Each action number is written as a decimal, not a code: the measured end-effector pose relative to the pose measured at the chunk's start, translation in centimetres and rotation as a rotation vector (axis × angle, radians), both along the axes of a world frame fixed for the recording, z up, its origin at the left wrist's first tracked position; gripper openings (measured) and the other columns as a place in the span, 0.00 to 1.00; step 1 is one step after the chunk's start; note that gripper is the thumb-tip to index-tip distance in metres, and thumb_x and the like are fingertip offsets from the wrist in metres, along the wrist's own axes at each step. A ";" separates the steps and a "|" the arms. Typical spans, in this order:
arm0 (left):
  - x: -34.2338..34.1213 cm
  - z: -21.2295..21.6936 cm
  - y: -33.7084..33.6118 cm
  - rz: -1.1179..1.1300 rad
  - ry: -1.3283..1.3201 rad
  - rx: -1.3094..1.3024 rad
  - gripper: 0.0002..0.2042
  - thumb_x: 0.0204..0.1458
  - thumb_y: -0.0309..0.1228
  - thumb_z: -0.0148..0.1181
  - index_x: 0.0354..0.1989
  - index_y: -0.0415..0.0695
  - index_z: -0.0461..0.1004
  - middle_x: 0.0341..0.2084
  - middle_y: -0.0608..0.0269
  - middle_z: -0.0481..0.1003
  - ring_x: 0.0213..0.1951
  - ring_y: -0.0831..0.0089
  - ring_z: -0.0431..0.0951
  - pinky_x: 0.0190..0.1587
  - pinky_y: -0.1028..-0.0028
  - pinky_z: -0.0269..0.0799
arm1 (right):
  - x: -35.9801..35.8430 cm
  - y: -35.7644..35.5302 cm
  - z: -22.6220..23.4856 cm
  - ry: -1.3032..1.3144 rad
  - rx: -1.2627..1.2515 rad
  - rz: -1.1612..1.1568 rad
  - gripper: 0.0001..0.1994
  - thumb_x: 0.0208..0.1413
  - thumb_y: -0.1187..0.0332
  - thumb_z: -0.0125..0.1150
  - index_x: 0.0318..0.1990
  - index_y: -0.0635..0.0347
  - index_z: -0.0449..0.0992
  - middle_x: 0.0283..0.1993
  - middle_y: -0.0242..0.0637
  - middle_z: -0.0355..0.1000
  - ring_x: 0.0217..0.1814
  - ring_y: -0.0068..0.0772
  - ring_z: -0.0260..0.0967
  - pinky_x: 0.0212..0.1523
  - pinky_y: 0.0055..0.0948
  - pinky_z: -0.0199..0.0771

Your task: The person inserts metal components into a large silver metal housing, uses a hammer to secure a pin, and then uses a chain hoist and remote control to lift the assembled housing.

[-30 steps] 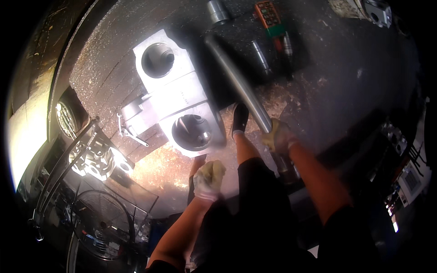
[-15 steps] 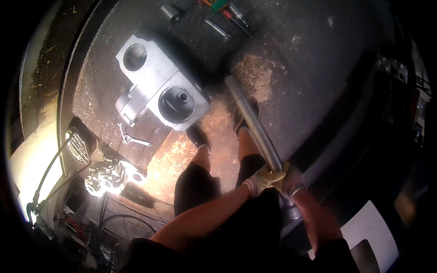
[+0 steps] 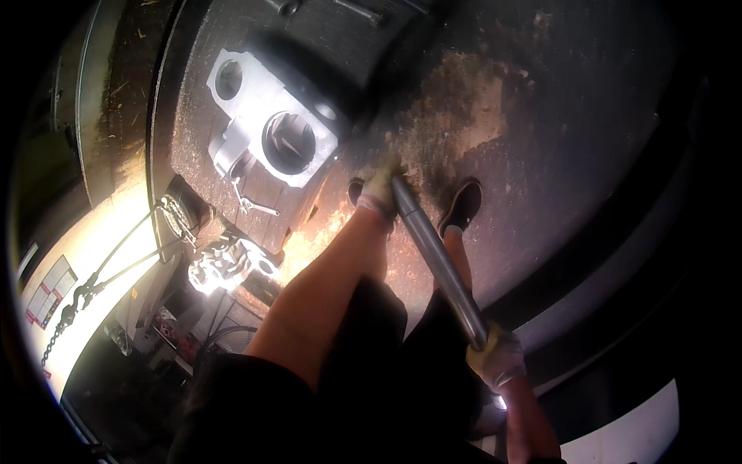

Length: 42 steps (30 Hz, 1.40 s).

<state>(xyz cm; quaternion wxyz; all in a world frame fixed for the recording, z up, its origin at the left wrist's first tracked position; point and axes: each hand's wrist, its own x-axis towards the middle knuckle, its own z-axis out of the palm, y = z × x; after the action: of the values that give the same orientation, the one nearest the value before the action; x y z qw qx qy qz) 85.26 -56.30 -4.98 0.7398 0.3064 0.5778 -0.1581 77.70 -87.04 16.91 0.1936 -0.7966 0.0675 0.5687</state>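
Note:
A long, round metal shaft slants across the middle, its upper end away from me. My left hand, gloved and somewhat blurred, grips that far end. Lower right, my right hand, also gloved, is wrapped round the near end. Left of the shaft, apart from it, a big pale metal housing rests on the dark work surface. It has a round bore at each end of its face. Beside the housing's near side lies a small wrench.
Brightly lit metal castings stand at the lower left, near a hanging chain. At the top edge lie a metal sleeve and a bolt-like rod. My shoes show below the shaft.
My left hand has moved from beside my right hand up to the shaft's far end. The right hand has come lower and nearer me. The view has shifted, moving the housing slightly up.

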 end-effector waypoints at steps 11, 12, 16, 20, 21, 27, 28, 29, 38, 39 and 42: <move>-9.1 -4.0 -6.2 0.072 0.211 -0.007 0.28 0.61 0.59 0.57 0.52 0.46 0.66 0.49 0.56 0.70 0.51 0.60 0.72 0.52 0.55 0.72 | 2.8 -8.6 3.7 0.048 0.019 0.018 0.16 0.49 0.65 0.67 0.47 0.58 0.80 0.38 0.52 0.81 0.44 0.56 0.81 0.46 0.47 0.81; -11.5 -3.4 -8.3 0.107 0.102 -0.185 0.30 0.60 0.60 0.58 0.56 0.46 0.64 0.53 0.55 0.69 0.55 0.60 0.70 0.56 0.55 0.71 | 2.7 -9.0 3.5 0.026 0.020 0.053 0.16 0.50 0.65 0.67 0.46 0.59 0.80 0.38 0.52 0.81 0.44 0.56 0.81 0.46 0.47 0.81; -16.2 3.8 -17.7 0.255 -0.243 -0.875 0.44 0.57 0.64 0.61 0.72 0.44 0.58 0.70 0.49 0.62 0.71 0.60 0.63 0.69 0.55 0.66 | 2.7 -9.1 2.5 0.033 0.013 0.113 0.17 0.51 0.64 0.67 0.47 0.60 0.79 0.40 0.53 0.81 0.44 0.58 0.81 0.47 0.48 0.81; -13.4 10.4 -22.7 0.183 -0.203 -0.782 0.39 0.52 0.62 0.68 0.61 0.42 0.71 0.49 0.53 0.77 0.57 0.52 0.76 0.67 0.50 0.69 | 2.6 -6.3 0.3 0.047 -0.025 0.145 0.18 0.51 0.62 0.67 0.49 0.60 0.78 0.42 0.54 0.81 0.46 0.58 0.80 0.49 0.49 0.80; -12.9 9.9 -23.5 0.359 -0.019 -0.698 0.29 0.53 0.57 0.69 0.48 0.42 0.75 0.35 0.57 0.78 0.46 0.52 0.80 0.59 0.52 0.74 | 3.1 -4.8 -0.5 0.048 -0.047 0.138 0.19 0.52 0.62 0.67 0.49 0.61 0.78 0.42 0.55 0.81 0.47 0.58 0.80 0.49 0.49 0.80; -12.7 5.8 -19.5 0.501 0.093 -0.514 0.19 0.51 0.50 0.68 0.32 0.47 0.73 0.23 0.62 0.73 0.29 0.60 0.76 0.42 0.57 0.77 | 4.2 -1.9 -4.5 0.374 0.037 -0.048 0.28 0.53 0.51 0.71 0.54 0.63 0.78 0.43 0.46 0.81 0.45 0.44 0.80 0.49 0.40 0.78; -12.7 5.5 -18.3 0.516 0.061 -0.502 0.19 0.51 0.50 0.67 0.30 0.47 0.73 0.22 0.63 0.73 0.29 0.61 0.76 0.42 0.57 0.77 | 3.4 -3.6 -5.1 0.428 0.084 -0.189 0.27 0.54 0.51 0.70 0.54 0.63 0.79 0.42 0.43 0.80 0.44 0.40 0.78 0.48 0.38 0.77; -12.0 5.3 -16.9 0.506 0.125 -0.552 0.18 0.52 0.52 0.65 0.27 0.50 0.71 0.21 0.64 0.72 0.28 0.63 0.76 0.41 0.58 0.77 | 1.9 -5.9 -5.6 0.479 0.130 -0.334 0.27 0.55 0.51 0.69 0.54 0.63 0.79 0.42 0.40 0.80 0.43 0.35 0.77 0.47 0.36 0.77; -12.1 4.3 -12.8 0.546 0.184 -0.481 0.18 0.52 0.50 0.65 0.25 0.51 0.70 0.22 0.65 0.73 0.28 0.64 0.77 0.42 0.57 0.78 | -0.3 -9.6 -2.7 0.176 0.067 -0.518 0.16 0.61 0.62 0.61 0.49 0.65 0.81 0.46 0.40 0.79 0.49 0.32 0.76 0.49 0.34 0.76; -12.1 4.0 -12.8 0.557 0.176 -0.479 0.17 0.52 0.50 0.66 0.25 0.51 0.70 0.22 0.65 0.73 0.28 0.64 0.77 0.42 0.57 0.78 | -2.8 -11.1 -3.4 0.009 0.186 -0.413 0.12 0.62 0.68 0.61 0.49 0.64 0.81 0.48 0.41 0.79 0.51 0.33 0.77 0.50 0.36 0.77; -11.5 3.9 -12.1 0.535 0.149 -0.467 0.17 0.51 0.50 0.67 0.25 0.51 0.71 0.23 0.64 0.73 0.28 0.62 0.77 0.42 0.57 0.79 | -4.5 -11.1 -4.1 -0.163 0.306 -0.334 0.11 0.61 0.74 0.63 0.50 0.64 0.81 0.48 0.42 0.81 0.50 0.35 0.79 0.50 0.37 0.80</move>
<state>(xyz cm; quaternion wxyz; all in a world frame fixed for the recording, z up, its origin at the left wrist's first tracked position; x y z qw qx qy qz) 73.73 -68.37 -1.04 0.7610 -0.0453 0.6381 -0.1085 73.25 -98.18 12.85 0.4080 -0.7790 0.0954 0.4664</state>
